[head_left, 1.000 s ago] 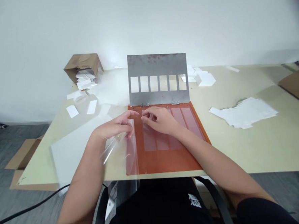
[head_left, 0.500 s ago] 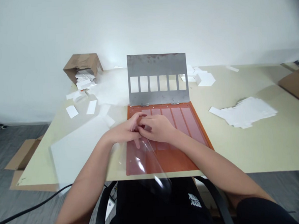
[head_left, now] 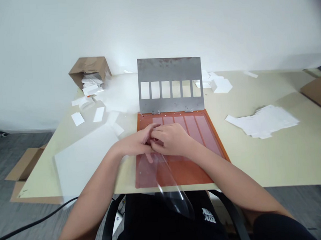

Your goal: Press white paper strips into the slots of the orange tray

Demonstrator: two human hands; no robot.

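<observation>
Fingers [head_left: 153, 127] on both hands are pinched tight on a clear plastic sheet [head_left: 168, 181], with the left hand [head_left: 132, 144] and right hand [head_left: 172, 140] basically touching. The sheet curls down and toward the person, over the near part of an orange board [head_left: 181, 173] and past the table edge, and a hinged steel plate [head_left: 169, 70] with six cutouts stands behind it all

Bright light w/ soft shadows, glare on film [head_left: 171, 191], blurry edges.

A clear, flexible plastic film [head_left: 173, 191] curls out from under the hands [head_left: 153, 140], bowing down across the orange board [head_left: 186, 178] with pinkish rectangular panels, its free end hanging past the table [head_left: 282, 163] edge.
</observation>
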